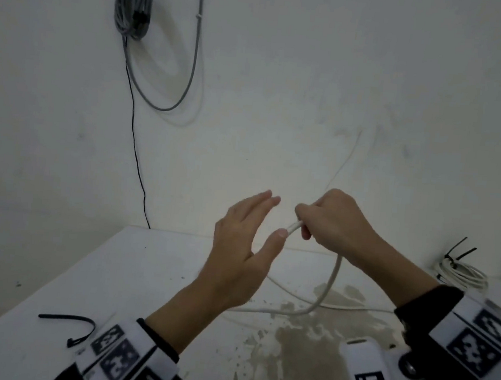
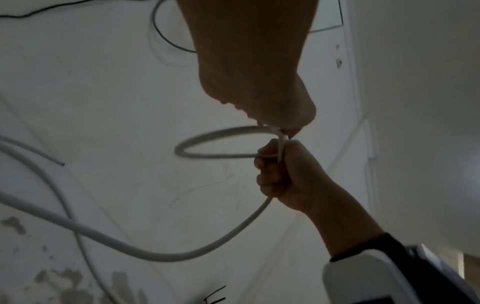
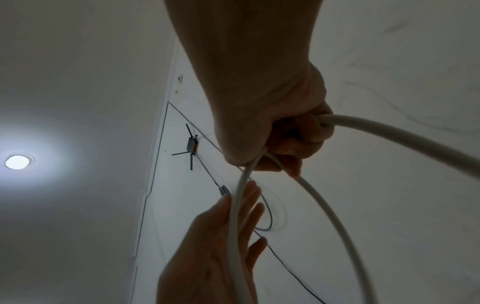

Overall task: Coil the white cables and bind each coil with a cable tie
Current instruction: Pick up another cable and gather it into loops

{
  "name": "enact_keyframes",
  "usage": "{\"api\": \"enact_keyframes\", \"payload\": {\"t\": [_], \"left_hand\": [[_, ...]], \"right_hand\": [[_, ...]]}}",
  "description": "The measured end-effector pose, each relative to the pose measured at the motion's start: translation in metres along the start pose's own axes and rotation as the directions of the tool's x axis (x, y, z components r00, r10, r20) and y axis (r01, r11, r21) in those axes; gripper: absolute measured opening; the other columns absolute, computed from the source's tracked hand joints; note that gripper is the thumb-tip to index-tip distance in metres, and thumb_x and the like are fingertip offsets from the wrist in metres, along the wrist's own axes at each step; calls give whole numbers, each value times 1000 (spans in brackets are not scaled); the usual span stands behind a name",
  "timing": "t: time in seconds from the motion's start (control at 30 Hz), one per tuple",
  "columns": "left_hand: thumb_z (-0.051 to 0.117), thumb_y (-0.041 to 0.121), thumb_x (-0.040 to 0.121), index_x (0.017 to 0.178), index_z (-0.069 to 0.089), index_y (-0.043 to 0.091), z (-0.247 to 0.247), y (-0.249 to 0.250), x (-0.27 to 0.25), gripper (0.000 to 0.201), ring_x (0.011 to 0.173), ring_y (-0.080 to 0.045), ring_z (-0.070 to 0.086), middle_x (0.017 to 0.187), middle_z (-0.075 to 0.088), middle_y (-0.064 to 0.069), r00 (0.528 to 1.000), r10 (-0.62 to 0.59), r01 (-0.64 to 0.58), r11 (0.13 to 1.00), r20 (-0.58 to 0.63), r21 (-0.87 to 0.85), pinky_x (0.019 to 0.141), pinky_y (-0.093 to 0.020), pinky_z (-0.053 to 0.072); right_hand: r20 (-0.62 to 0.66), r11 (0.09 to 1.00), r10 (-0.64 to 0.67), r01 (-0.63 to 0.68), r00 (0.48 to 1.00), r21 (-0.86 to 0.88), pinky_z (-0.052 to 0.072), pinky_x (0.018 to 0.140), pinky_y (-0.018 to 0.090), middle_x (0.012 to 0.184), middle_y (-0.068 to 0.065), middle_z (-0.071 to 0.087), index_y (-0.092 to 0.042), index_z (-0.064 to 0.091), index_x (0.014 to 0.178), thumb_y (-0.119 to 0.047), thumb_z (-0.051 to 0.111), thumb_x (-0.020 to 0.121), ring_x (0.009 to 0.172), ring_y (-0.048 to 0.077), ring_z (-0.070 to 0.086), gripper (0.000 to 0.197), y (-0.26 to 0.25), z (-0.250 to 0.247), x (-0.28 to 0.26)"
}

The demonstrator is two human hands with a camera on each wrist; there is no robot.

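Observation:
My right hand (image 1: pixel 315 225) is curled into a fist round a white cable (image 1: pixel 333 275), held above the table. A short stub of the cable pokes out of the fist to the left. From the fist the cable drops and trails across the table top. In the left wrist view the right hand (image 2: pixel 283 170) holds a small loop of the cable (image 2: pixel 207 142). My left hand (image 1: pixel 271 215) is open beside it with straight fingers, and its thumb tip touches the stub. A loose black cable tie (image 1: pixel 78 324) lies on the table at the near left.
A finished white coil (image 1: pixel 461 274) bound with black ties lies at the right edge of the stained white table (image 1: pixel 135 270). A grey cable bundle (image 1: pixel 135 3) hangs on the wall at the upper left, and a thin black wire (image 1: pixel 135 150) runs down behind the table.

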State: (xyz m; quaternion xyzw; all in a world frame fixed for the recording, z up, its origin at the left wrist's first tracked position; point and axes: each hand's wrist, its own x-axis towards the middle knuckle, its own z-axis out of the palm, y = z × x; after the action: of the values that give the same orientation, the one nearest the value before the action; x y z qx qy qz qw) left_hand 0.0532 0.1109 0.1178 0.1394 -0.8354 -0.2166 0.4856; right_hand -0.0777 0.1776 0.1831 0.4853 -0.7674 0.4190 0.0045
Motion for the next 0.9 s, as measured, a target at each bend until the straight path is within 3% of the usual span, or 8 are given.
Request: {"api": "enact_keyframes", "payload": {"t": [0.07, 0.17, 0.27, 0.4, 0.53, 0.67, 0.77, 0.9], "left_hand": [[42, 50, 85, 131, 48, 30, -4, 6, 4, 50, 121, 4, 42, 131, 46, 21, 995, 44, -40, 998, 87, -44, 100, -12, 32], [50, 32, 93, 111, 57, 27, -6, 15, 13, 20, 93, -22, 64, 102, 69, 9, 984, 20, 11, 984, 176, -176, 83, -34, 50], [48, 25, 96, 99, 65, 19, -9, 21, 19, 19, 89, -14, 66, 91, 71, 7, 978, -25, 91, 944, 205, -318, 86, -30, 52], [45, 25, 95, 98, 65, 10, -12, 28, 23, 25, 76, -24, 71, 74, 62, -7, 929, -239, 367, 702, 283, -611, 72, -28, 58], [48, 23, 91, 102, 62, 1, -24, 25, 24, 29, 83, -31, 71, 79, 69, -12, 903, -300, 421, 464, 309, -779, 73, -35, 59], [43, 27, 95, 99, 65, 4, -25, 23, 21, 32, 91, -23, 71, 93, 74, -11, 919, -359, 337, 509, 160, -792, 76, -29, 57], [37, 35, 98, 103, 65, 15, -27, 18, 21, 34, 94, -9, 68, 96, 75, 5, 899, -438, 285, 544, 22, -789, 76, -24, 49], [37, 38, 97, 114, 58, 15, -25, 14, 17, 36, 95, -4, 66, 97, 74, 11, 869, -495, 298, 552, -18, -779, 78, -27, 45]], "right_hand": [[60, 997, -20, 25, 998, -74, 28, 32, 11, 28, -5, 44, -5, 58, 56, -19, 51, 83, 25, 3, 40, 31, -9, -2, 2], [181, 983, -47, 78, 982, -166, 33, 42, 20, 33, -3, 47, -7, 54, 51, -16, 49, 80, 33, 6, 41, 31, -23, -11, 5], [371, 971, -48, 130, 927, -199, 39, 51, 25, 37, -1, 52, -9, 54, 42, -17, 47, 82, 40, 13, 43, 42, -35, -24, 4], [340, 973, -163, 209, 926, -101, 41, 54, 26, 46, -2, 52, -3, 65, 69, -53, 42, 91, 43, 12, 47, 59, -45, -39, 3], [367, 948, -317, 302, 875, 99, 42, 49, 17, 59, -3, 56, -18, 66, 99, -31, 56, 91, 46, 2, 49, 18, -39, -42, -1], [288, 923, -385, 368, 877, 113, 50, 55, 17, 79, 1, 68, -18, 63, 103, -34, 58, 89, 59, 4, 62, 22, -26, -28, -3], [287, 933, -302, 221, 909, 284, 57, 61, 28, 81, 3, 70, -15, 59, 104, -32, 58, 89, 62, 14, 68, 23, -17, -17, -11], [268, 832, -294, 108, 918, 544, 43, 44, 21, 62, 3, 62, -4, 63, 94, -20, 59, 89, 43, 14, 48, 17, -13, 0, -20]]}}
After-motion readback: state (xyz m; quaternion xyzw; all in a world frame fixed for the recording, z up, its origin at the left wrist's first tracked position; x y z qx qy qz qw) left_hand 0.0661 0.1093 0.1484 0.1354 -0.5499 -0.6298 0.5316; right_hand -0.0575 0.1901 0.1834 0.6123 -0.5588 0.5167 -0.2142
